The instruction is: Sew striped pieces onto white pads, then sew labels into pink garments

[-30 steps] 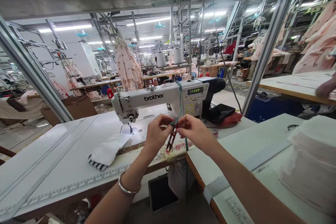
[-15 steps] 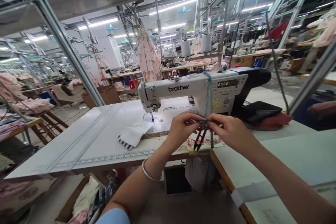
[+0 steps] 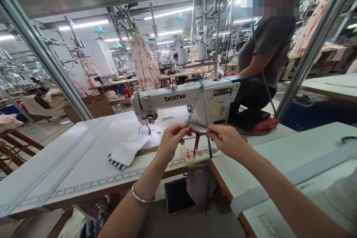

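fingers (image 3: 183, 131) closed at both ends of the join between snips (image 3: 196, 142) and cord (image 3: 201, 86)

the left hand (image 3: 170, 144) has thumb and forefinger pinched on the red end of the snips, its other fingers loosely curled. the right hand (image 3: 228, 140) has its fingertips pressed together on a short dark length that looks like cord, with no gap showing between them. the snips hang between the two hands, tips pointing down, above the front edge of the table (image 3: 83, 152) and in front of the machine (image 3: 175, 99).

done, as far as shows: the cord goes over the machine's arm, one strand slanting down to the left fingertips, and the snips are up off the table. left, in my judgement: the fastening of snips to cord. both hands are on it and the short length lies stretched between them, so it looks part-made; whether a knot is there is too small to tell. a green strip (image 3: 209, 148) runs down past the right fingertips to the table edge, and i cannot tell if it belongs to the same cord.

white cloth (image 3: 127, 151) lies by the needle, touched by neither hand. a co-worker (image 3: 269, 46) is behind the machine.
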Demonstrator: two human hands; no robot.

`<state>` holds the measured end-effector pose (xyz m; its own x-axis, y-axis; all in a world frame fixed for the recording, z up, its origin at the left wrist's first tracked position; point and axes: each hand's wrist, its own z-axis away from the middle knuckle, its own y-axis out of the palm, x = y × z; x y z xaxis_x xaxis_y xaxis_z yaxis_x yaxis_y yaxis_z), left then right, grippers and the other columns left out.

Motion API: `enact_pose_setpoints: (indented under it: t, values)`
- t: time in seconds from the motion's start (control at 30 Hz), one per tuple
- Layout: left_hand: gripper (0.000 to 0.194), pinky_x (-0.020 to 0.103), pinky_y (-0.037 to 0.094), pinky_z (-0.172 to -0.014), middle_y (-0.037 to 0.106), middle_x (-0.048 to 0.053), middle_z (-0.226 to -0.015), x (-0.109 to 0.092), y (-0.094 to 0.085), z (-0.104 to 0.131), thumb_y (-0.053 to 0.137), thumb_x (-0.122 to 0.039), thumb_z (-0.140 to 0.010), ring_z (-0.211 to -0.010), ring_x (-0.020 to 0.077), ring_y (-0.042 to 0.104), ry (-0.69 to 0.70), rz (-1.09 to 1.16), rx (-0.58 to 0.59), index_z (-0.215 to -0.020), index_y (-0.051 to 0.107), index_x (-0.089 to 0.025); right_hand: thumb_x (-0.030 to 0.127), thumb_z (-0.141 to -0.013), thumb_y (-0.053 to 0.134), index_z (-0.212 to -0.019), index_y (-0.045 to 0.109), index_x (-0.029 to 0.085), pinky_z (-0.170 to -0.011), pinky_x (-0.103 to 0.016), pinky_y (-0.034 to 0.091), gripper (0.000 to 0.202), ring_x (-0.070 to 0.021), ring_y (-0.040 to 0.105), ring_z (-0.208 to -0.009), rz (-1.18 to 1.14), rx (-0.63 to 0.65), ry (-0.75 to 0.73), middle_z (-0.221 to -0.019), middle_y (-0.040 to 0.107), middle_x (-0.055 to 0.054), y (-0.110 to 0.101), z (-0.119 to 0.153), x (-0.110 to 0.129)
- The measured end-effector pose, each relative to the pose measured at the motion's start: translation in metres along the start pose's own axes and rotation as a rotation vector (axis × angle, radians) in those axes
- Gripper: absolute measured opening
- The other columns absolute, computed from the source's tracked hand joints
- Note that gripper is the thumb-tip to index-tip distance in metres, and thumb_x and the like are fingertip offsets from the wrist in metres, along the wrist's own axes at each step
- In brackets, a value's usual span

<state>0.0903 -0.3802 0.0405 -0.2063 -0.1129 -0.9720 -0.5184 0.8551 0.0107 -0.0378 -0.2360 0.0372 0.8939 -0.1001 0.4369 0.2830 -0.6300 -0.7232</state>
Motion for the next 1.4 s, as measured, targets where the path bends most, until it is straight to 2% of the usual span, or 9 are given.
enact_pose_setpoints:
  t: [0.23, 0.53, 0.67, 0.77, 0.9, 1.03, 1.13, 1.3, 1.4]
  values:
    - [0.034, 0.018, 0.046, -0.054, 0.062, 0.002, -0.069, -0.004, 0.001, -0.014, 0.074, -0.043, -0.065, -0.063, 0.0088, 0.054, -0.1, 0.04, 0.013, -0.08, 0.066, -0.013, 0.017, -0.085, 0.039, -0.075, 0.05, 0.022, -0.061, -0.026, 0.033, 0.015, -0.016, 0.051, -0.068, 0.028, 0.039, -0.062, -0.07, 0.056, -0.001, -0.005, 0.003, 0.003]
    - [0.045, 0.016, 0.036, -0.047, 0.053, -0.002, -0.063, -0.004, 0.003, -0.017, 0.071, -0.055, -0.061, -0.054, 0.0048, 0.043, -0.057, 0.097, -0.074, -0.076, 0.058, -0.014, 0.013, -0.084, 0.041, -0.073, 0.052, 0.022, -0.057, -0.025, 0.03, 0.018, -0.0152, 0.048, -0.065, 0.072, 0.074, -0.142, -0.065, 0.052, 0.001, 0.003, 0.006, 0.0]
    - [0.042, 0.018, 0.036, -0.047, 0.059, 0.001, -0.061, -0.003, -0.001, -0.024, 0.076, -0.048, -0.057, -0.053, 0.0064, 0.047, -0.116, -0.013, 0.023, -0.073, 0.059, -0.013, 0.015, -0.087, 0.04, -0.076, 0.054, 0.021, -0.058, -0.026, 0.032, 0.019, -0.0163, 0.049, -0.067, 0.095, 0.01, -0.127, -0.07, 0.055, -0.001, 0.0, 0.006, -0.003]
    - [0.039, 0.018, 0.036, -0.046, 0.062, 0.001, -0.058, -0.003, -0.002, -0.026, 0.078, -0.042, -0.058, -0.051, 0.0085, 0.05, -0.145, -0.104, 0.091, -0.075, 0.057, -0.013, 0.018, -0.089, 0.04, -0.077, 0.055, 0.021, -0.064, -0.029, 0.035, 0.02, -0.0187, 0.05, -0.076, 0.093, -0.056, -0.157, -0.076, 0.055, -0.004, -0.006, 0.004, 0.004]
    - [0.03, 0.017, 0.036, -0.045, 0.062, 0.002, -0.062, -0.006, 0.004, -0.022, 0.072, -0.039, -0.067, -0.056, 0.0087, 0.051, -0.1, -0.196, 0.153, -0.071, 0.057, -0.014, 0.017, -0.09, 0.039, -0.08, 0.055, 0.02, -0.078, -0.033, 0.04, 0.019, -0.021, 0.05, -0.09, 0.047, -0.13, -0.224, -0.091, 0.056, -0.008, -0.008, 0.0, 0.015]
    - [0.027, 0.018, 0.041, -0.046, 0.063, 0.004, -0.076, -0.011, 0.009, -0.015, 0.065, -0.04, -0.075, -0.065, 0.0114, 0.054, -0.038, -0.271, 0.255, -0.08, 0.063, -0.013, 0.014, -0.088, 0.04, -0.082, 0.051, 0.021, -0.085, -0.031, 0.041, 0.014, -0.0197, 0.051, -0.106, -0.046, -0.195, -0.213, -0.11, 0.056, -0.008, -0.003, 0.001, 0.013]
    - [0.027, 0.019, 0.044, -0.046, 0.061, 0.004, -0.08, -0.016, 0.009, -0.013, 0.068, -0.038, -0.072, -0.069, 0.0129, 0.054, 0.002, -0.315, 0.313, -0.083, 0.062, -0.014, 0.012, -0.086, 0.042, -0.081, 0.048, 0.021, -0.08, -0.028, 0.043, 0.011, -0.0175, 0.056, -0.101, -0.114, -0.217, -0.178, -0.107, 0.059, -0.007, 0.0, 0.0, 0.011]
    - [0.025, 0.019, 0.046, -0.048, 0.055, 0.002, -0.075, -0.021, 0.012, -0.011, 0.066, -0.037, -0.074, -0.065, 0.0105, 0.051, 0.068, -0.329, 0.321, -0.079, 0.059, -0.014, 0.016, -0.086, 0.043, -0.081, 0.048, 0.021, -0.075, -0.027, 0.043, 0.01, -0.0176, 0.057, -0.099, -0.195, -0.189, -0.161, -0.108, 0.06, -0.006, -0.005, 0.0, 0.015]
    - [0.022, 0.02, 0.049, -0.05, 0.054, 0.001, -0.076, -0.021, 0.016, -0.009, 0.062, -0.035, -0.077, -0.068, 0.0113, 0.053, 0.076, -0.295, 0.312, -0.079, 0.056, -0.014, 0.017, -0.087, 0.042, -0.084, 0.048, 0.022, -0.064, -0.024, 0.041, 0.009, -0.0132, 0.058, -0.075, -0.217, -0.15, -0.13, -0.085, 0.061, 0.0, -0.007, 0.001, 0.018]
